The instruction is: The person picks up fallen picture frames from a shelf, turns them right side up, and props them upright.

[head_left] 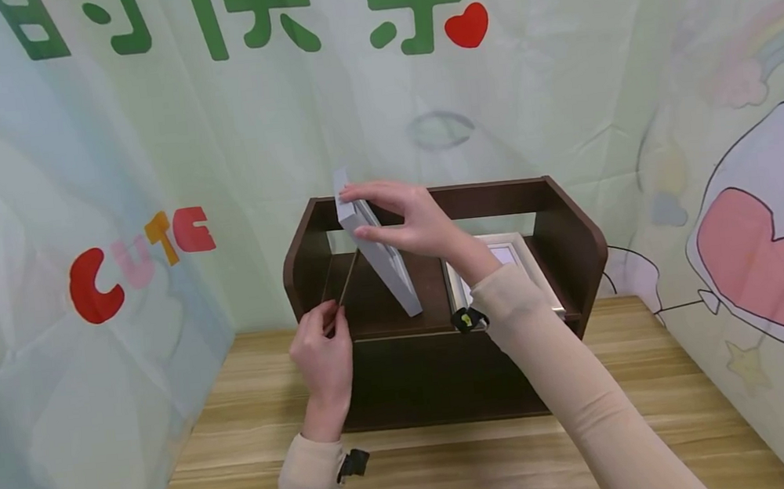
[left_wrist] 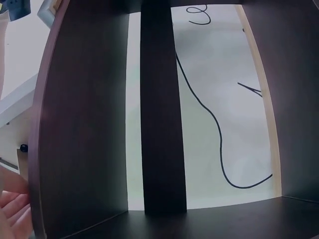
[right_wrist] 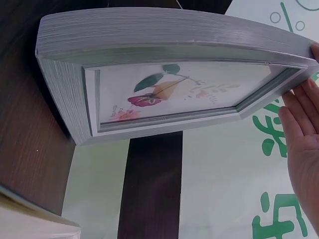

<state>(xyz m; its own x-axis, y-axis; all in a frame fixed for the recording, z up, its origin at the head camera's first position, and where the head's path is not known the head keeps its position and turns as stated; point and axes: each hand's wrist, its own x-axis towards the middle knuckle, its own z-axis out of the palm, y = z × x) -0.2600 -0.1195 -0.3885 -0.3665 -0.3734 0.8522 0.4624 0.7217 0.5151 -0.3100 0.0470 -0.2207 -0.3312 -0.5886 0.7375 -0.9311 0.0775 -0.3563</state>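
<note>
A grey picture frame (head_left: 382,257) stands tilted on the dark brown shelf (head_left: 447,377), its lower end on the shelf board. My right hand (head_left: 411,219) holds it at the raised end, between thumb and fingers. The right wrist view shows a flower print (right_wrist: 164,92) behind its front. A thin brown strip (head_left: 349,278) runs from the back of this frame down to my left hand (head_left: 323,353), whose curled fingers pinch its lower end at the shelf's front left. In the left wrist view only part of the left hand (left_wrist: 15,206) shows, beyond a dark board.
A second, pale silver picture frame (head_left: 532,270) leans on the right half of the shelf, partly behind my right forearm. Side panels (head_left: 580,250) and a back rail (head_left: 487,200) bound the shelf. It stands on a wood-grain table (head_left: 238,417) before a printed cloth (head_left: 248,148).
</note>
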